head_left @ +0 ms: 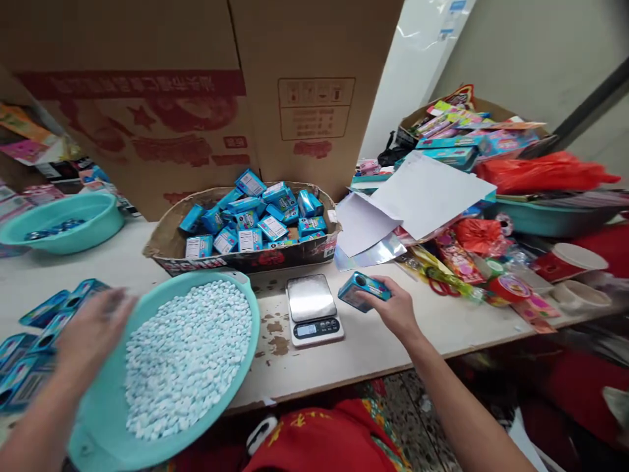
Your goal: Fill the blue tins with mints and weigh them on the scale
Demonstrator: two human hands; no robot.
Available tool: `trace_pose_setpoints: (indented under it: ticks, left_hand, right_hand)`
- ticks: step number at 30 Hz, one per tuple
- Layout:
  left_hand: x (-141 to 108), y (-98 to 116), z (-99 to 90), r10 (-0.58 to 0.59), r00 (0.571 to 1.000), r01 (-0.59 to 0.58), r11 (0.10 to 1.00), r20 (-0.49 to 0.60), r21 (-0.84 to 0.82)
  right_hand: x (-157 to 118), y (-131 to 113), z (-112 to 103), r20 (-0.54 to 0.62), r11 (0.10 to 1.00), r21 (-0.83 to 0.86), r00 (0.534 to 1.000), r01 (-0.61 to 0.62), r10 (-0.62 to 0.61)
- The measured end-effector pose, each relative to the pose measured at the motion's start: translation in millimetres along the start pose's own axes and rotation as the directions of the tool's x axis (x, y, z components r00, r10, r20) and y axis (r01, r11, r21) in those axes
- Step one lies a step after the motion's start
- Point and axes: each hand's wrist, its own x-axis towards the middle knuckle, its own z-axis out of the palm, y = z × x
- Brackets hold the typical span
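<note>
My right hand [397, 308] grips a small blue candy box [361, 288] just to the right of a digital kitchen scale [314, 308] with a bare metal plate. My left hand [95, 331] is smeared by motion over the left rim of a large turquoise basin [253, 328]. Its fingers are too blurred to show whether they hold anything. Small pale blue and white candies [187, 360] fill much of the basin. Beside that hand, several flat blue boxes [44, 311] lie at the left of the table, partly hidden by the arm.
Behind the basin, a cut-down carton [236, 263] holds many blue boxes. A smaller turquoise bowl [98, 223] stands at the left. A tall cardboard box [187, 39] blocks the back. White paper [430, 187], red plastic bags [545, 174] and a paper cup [572, 262] crowd the right.
</note>
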Motion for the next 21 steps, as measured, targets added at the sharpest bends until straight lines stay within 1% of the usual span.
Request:
trace_pose_setpoints:
  ticks: [1,2,3,4,5,6,7,8,9,11,13,15,16,17,18,19,20,21]
  left_hand:
    - [-19.2,15.0,13.0,0.086,0.992,-0.086,0.996,0.096,0.000]
    - [-37.3,27.5,28.2,0.153,0.953,-0.145,0.988,0.263,-0.048]
    - [-53.6,37.1,44.1,0.218,0.892,-0.201,0.976,0.397,-0.085]
    - [-67.7,43.7,59.3,0.291,0.836,-0.288,0.954,0.465,-0.081]
    - [-79.4,47.4,72.4,0.339,0.801,-0.367,0.929,0.493,-0.042]
    - [-88.7,48.9,82.6,0.363,0.775,-0.429,0.903,0.517,0.008]
    - [-95.8,48.6,89.6,0.371,0.762,-0.471,0.880,0.530,0.063]
    - [-100.9,47.5,93.7,0.363,0.759,-0.491,0.865,0.541,0.107]
    - [-104.3,46.0,95.4,0.343,0.759,-0.490,0.861,0.553,0.138]
    - [-106.6,44.1,94.4,0.286,0.777,-0.451,0.874,0.561,0.180]
    - [-104.5,45.2,90.5,0.228,0.815,-0.387,0.898,0.533,0.209]
    - [-100.0,49.1,84.1,0.176,0.864,-0.291,0.939,0.472,0.182]
    - [-97.4,51.7,79.4,0.147,0.889,-0.220,0.968,0.433,0.124]
    - [-94.7,54.4,73.5,0.112,0.914,-0.130,0.991,0.390,0.020]
    - [-91.9,56.9,66.7,0.067,0.934,-0.022,0.992,0.352,-0.128]
    - [-89.0,59.0,59.4,0.015,0.943,0.094,0.947,0.334,-0.308]
    - [-85.9,60.5,52.3,-0.033,0.943,0.202,0.846,0.330,-0.493]
    - [-82.5,61.1,45.9,-0.084,0.941,0.289,0.706,0.329,-0.646]
  right_hand:
    - [5.4,-6.7,12.5,0.043,0.999,0.038,0.999,0.017,-0.019]
    - [10.2,-12.0,26.5,0.087,0.997,0.062,0.995,0.036,-0.041]
    - [14.2,-16.0,40.8,0.128,0.996,0.072,0.990,0.054,-0.063]
    - [17.4,-18.6,54.5,0.174,0.995,0.073,0.981,0.071,-0.083]
    - [20.1,-20.1,66.4,0.217,0.994,0.070,0.971,0.086,-0.100]
    - [22.2,-20.5,75.5,0.248,0.992,0.074,0.962,0.100,-0.116]
    - [23.9,-19.8,81.3,0.263,0.989,0.090,0.956,0.114,-0.134]
    - [25.4,-18.1,83.4,0.254,0.985,0.116,0.955,0.126,-0.152]
    - [26.7,-15.4,82.0,0.222,0.980,0.148,0.961,0.134,-0.165]
    - [28.7,-6.6,70.4,0.117,0.969,0.215,0.982,0.123,-0.151]
    - [28.5,5.7,51.6,0.039,0.966,0.253,0.997,0.058,-0.070]
    - [24.5,19.9,31.0,0.004,0.966,0.255,0.999,-0.032,0.032]
    - [20.9,27.2,21.4,-0.003,0.967,0.246,0.997,-0.070,0.073]
    - [16.6,34.3,12.7,-0.006,0.966,0.237,0.994,-0.103,0.107]
    - [11.8,41.1,5.2,-0.007,0.964,0.230,0.991,-0.132,0.137]
    - [7.1,47.2,-0.8,-0.007,0.961,0.227,0.986,-0.159,0.164]
    - [2.8,52.5,-5.4,-0.006,0.955,0.231,0.982,-0.184,0.191]
    - [-0.6,56.7,-8.3,-0.005,0.948,0.240,0.977,-0.207,0.215]
